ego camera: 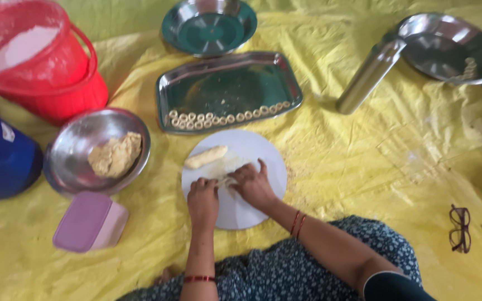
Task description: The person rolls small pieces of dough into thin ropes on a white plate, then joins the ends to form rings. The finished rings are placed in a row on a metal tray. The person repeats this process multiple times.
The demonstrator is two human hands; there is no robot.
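- Head view: the left hand (203, 202) and right hand (254, 184) meet over the round white board (258, 153), fingers curled down and pinching a small pale piece of dough (226, 180) between them. Both hands are closed on it, knuckles up, wrists low, forearms coming in from the lap.
- A rolled dough log (205, 156) lies on the board's far left part, apart from the hands, within easy reach.
- The rectangular steel tray (285, 78) sits just beyond the board; a row of small dough rings (224, 118) lines its near edge, close to the shaping spot.
- A steel bowl (71, 150) with a lump of dough (115, 155) rests left of the board, beside a pink lidded box (89, 221).
- A red bucket (57, 83) of flour stands farther left on the yellow sheet (352, 167) covering the floor.
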